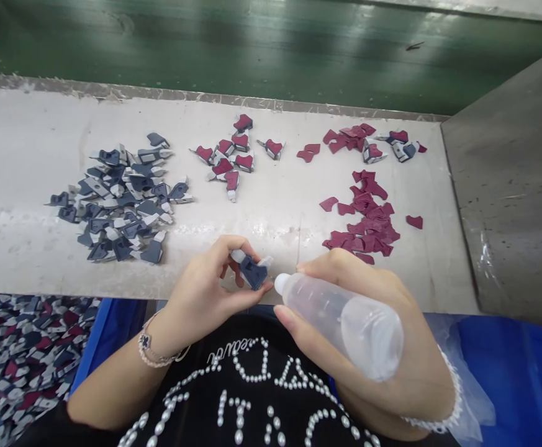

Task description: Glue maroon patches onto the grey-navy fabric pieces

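My left hand point(210, 285) pinches a small blue-grey and white plastic part point(253, 272) between thumb and fingers, above the front edge of the worktop. Wrapped in my right hand point(368, 279) is a translucent squeeze bottle point(345, 323) with clear liquid in it. It lies tilted, its white nozzle pointing left, close to the plastic part. Whether nozzle and part touch, I cannot tell. Beyond my right hand is a pile of flat maroon pieces point(368, 217). Several plastic parts with maroon faces point(223, 166) sit at the middle back.
A heap of blue-grey and white parts point(126, 198) covers the left of the white worktop point(271, 205). More maroon pieces point(349, 138) lie at the back right. A green wall point(252, 56) and a metal panel point(513, 186) border it. A blue bin point(107, 329) full of parts stands front left.
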Demonstrator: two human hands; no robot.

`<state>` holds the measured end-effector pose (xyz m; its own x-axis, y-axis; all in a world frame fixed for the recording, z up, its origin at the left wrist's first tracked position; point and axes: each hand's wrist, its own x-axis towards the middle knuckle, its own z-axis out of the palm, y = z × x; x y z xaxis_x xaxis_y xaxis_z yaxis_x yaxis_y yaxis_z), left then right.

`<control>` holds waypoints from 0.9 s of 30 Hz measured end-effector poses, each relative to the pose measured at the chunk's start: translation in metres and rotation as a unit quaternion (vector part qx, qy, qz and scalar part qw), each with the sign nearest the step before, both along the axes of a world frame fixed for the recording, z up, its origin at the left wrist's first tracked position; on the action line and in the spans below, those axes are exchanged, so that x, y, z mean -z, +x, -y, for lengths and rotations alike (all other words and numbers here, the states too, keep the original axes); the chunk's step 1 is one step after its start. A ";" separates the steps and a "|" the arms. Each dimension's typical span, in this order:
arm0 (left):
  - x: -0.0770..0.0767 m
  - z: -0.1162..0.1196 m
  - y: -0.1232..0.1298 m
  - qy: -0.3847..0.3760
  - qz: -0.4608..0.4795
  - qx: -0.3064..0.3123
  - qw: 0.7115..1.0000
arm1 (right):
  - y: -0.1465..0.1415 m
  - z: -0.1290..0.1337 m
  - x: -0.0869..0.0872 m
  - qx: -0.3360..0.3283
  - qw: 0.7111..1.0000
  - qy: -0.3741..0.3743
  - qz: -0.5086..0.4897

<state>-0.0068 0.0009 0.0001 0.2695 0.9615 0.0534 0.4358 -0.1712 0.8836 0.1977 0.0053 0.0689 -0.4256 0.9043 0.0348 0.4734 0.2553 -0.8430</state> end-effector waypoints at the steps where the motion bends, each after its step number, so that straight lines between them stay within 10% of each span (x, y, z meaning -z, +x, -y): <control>1: 0.000 0.000 0.000 0.000 0.001 0.000 1.000 | 0.000 0.000 0.000 -0.001 1.000 -0.002 -0.003; 27: -0.002 0.001 0.000 -0.003 0.023 -0.014 1.000 | 0.004 -0.001 -0.002 -0.006 1.000 -0.001 0.001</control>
<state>-0.0065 0.0003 0.0017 0.2396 0.9690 0.0595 0.4001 -0.1544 0.9034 0.2012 0.0065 0.0706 -0.4358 0.8995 0.0324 0.4728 0.2594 -0.8421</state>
